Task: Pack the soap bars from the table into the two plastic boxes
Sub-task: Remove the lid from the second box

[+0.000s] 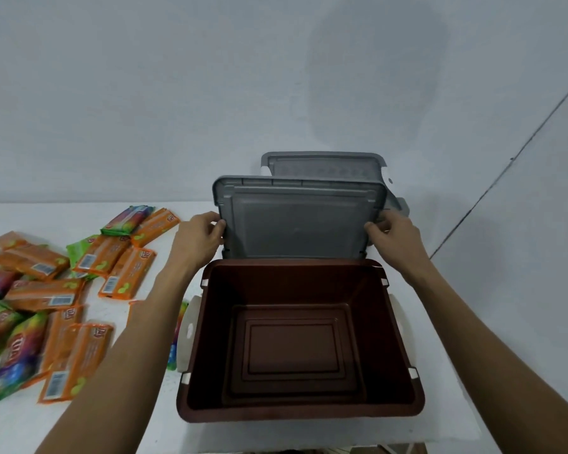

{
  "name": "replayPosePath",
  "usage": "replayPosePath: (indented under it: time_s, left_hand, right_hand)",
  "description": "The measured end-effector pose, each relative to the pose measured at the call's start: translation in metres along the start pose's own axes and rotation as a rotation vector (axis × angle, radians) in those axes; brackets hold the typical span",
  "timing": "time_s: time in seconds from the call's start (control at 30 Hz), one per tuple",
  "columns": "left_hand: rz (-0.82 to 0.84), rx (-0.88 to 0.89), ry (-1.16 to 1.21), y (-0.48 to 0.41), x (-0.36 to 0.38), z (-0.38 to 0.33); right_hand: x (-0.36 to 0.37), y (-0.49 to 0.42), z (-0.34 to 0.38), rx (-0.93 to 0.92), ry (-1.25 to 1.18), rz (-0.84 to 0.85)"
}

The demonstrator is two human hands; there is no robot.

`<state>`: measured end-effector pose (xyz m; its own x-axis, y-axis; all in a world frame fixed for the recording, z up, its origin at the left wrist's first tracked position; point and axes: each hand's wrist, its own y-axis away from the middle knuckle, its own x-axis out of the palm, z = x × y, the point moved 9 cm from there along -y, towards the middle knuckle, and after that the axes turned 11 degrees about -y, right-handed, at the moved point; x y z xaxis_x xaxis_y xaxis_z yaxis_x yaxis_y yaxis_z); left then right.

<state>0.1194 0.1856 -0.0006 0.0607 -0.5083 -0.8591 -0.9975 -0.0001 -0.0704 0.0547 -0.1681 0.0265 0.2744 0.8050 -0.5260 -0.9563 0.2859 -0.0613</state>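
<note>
The left hand (200, 232) and right hand (394, 231) grip the side edges of a grey lid (299, 221). It stands up behind the open brown box (191, 404) in the middle. A second box (322, 163) peeks out behind. Soap bars (46, 306) lie at the left on the white bench (14, 427).

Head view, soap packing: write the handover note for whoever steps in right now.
Left hand grips the grey lid by its left edge; right hand grips its right edge. The lid stands upright behind the brown box.
Brown box: open and empty. Second box: behind the lid, mostly hidden.
Soap bars: scattered on the table, left of the brown box.
Done: lid off the brown box. Left: set the lid aside, pack the bars into both boxes.
</note>
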Motion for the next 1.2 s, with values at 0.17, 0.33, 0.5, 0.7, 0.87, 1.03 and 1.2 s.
replayPosePath:
  time_s: [0.17, 0.33, 0.5, 0.7, 0.87, 1.03, 1.2]
  left_hand:
    - [0.022, -0.018, 0.014, -0.002, 0.008, 0.005]
    - [0.052, -0.023, -0.005, 0.0, 0.01, 0.004]
    - [0.087, -0.038, 0.035, 0.011, 0.007, 0.005]
    - [0.019, -0.015, 0.071, 0.053, -0.01, 0.002]
    - [0.034, 0.049, 0.024, 0.069, 0.0, -0.002]
    - [0.082, 0.069, -0.017, 0.052, 0.004, -0.008]
    - [0.126, 0.066, -0.044, 0.057, 0.007, -0.009]
  right_hand:
    - [0.0, 0.001, -0.005, -0.001, -0.018, -0.004]
    - [0.002, 0.006, -0.006, -0.02, -0.021, -0.004]
    - [0.004, 0.012, -0.009, -0.015, -0.065, 0.013]
    - [-0.005, 0.037, -0.012, -0.008, -0.092, -0.042]
    - [-0.001, 0.035, -0.011, -0.008, -0.092, 0.028]
    - [0.002, 0.025, -0.009, 0.003, -0.099, 0.0]
    - [0.011, 0.032, -0.01, -0.004, -0.098, 0.006]
